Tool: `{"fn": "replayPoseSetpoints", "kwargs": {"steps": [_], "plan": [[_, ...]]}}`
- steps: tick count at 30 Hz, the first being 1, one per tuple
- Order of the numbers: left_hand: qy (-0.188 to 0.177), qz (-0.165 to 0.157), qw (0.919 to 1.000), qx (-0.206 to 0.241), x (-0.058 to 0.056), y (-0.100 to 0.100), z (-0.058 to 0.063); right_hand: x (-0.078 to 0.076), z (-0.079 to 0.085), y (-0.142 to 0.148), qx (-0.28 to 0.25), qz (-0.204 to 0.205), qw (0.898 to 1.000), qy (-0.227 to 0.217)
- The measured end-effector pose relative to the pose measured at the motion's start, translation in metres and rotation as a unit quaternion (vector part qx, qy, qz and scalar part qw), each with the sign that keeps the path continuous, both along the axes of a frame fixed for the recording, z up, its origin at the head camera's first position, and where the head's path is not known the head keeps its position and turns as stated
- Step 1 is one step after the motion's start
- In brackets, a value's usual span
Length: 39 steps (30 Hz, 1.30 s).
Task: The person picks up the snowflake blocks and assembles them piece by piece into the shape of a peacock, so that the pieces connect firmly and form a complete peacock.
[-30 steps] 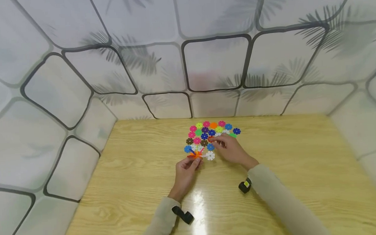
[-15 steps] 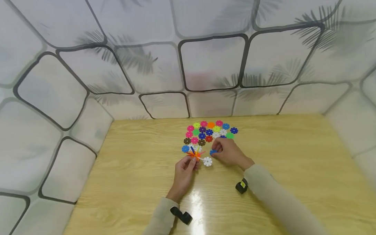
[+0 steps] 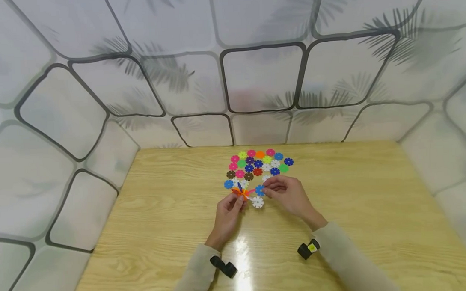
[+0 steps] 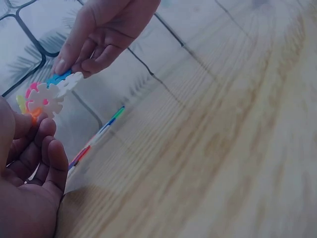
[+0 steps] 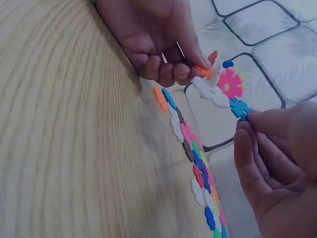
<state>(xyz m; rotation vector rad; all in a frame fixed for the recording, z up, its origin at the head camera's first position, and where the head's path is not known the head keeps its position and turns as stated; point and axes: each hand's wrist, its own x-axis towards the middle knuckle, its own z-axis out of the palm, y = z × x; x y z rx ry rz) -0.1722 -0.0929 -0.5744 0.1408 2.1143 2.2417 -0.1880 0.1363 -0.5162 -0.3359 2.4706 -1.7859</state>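
Note:
My left hand (image 3: pixel 227 216) pinches an orange notched plastic disc (image 5: pixel 203 72) at the base of a small cluster of joined snowflake discs. Pink, dark blue and white pieces stick out from it; a white disc (image 3: pixel 258 202) sits outermost toward the right hand. Between thumb and fingers of my right hand (image 3: pixel 290 195) is a blue snowflake disc (image 3: pixel 259 190), held at the edge of that white disc (image 5: pixel 210 93). In the right wrist view the two rims meet or nearly meet; whether they interlock I cannot tell. The left wrist view has the blue disc (image 4: pixel 59 78) partly behind white ones.
Loose snowflake discs of many colours lie flat in a patch beyond the hands, among them a red disc (image 3: pixel 258 172), a green disc (image 3: pixel 283 168) and a blue disc (image 3: pixel 229 184). The wooden table (image 3: pixel 163 233) ends at a patterned wall (image 3: pixel 261 84).
My right hand has taken the blue disc from the loose patch and brought it left and nearer, up to the cluster's white disc. The left hand keeps its grip, nearly still.

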Motion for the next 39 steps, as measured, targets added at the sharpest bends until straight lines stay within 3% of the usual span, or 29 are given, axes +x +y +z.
{"fn": "replayPoseSetpoints", "kwargs": {"steps": [7, 14, 17, 20, 23, 26, 31, 36, 39], "plan": [[0.02, -0.021, 0.9991, -0.031, 0.002, -0.001, 0.001, 0.003, 0.002, -0.003, 0.014, 0.001, 1.0, 0.021], [0.026, -0.019, 0.9988, -0.038, 0.004, -0.001, 0.003, 0.003, 0.006, -0.01, 0.045, 0.0, 0.996, 0.07], [0.022, -0.023, 0.9989, -0.035, 0.003, 0.0, 0.002, -0.002, 0.005, -0.007, 0.044, 0.007, 0.997, 0.059], [0.017, -0.042, 0.9983, -0.037, 0.002, 0.0, 0.002, -0.017, -0.001, 0.002, 0.066, 0.001, 0.997, 0.049], [0.023, -0.058, 0.9967, -0.052, 0.001, -0.001, 0.0, -0.036, -0.019, 0.009, 0.151, -0.017, 0.986, 0.061], [0.027, -0.052, 0.9959, -0.069, 0.002, -0.003, 0.002, -0.046, -0.034, 0.009, 0.247, -0.03, 0.966, 0.072], [0.018, -0.044, 0.9969, -0.063, 0.003, -0.004, 0.005, -0.048, -0.04, 0.003, 0.298, -0.032, 0.951, 0.082], [0.027, -0.048, 0.9956, -0.077, 0.003, -0.006, 0.005, -0.045, -0.034, 0.0, 0.293, -0.017, 0.953, 0.074], [0.025, -0.05, 0.9956, -0.076, 0.004, -0.005, 0.007, -0.041, -0.027, 0.001, 0.242, -0.01, 0.969, 0.05]]}}
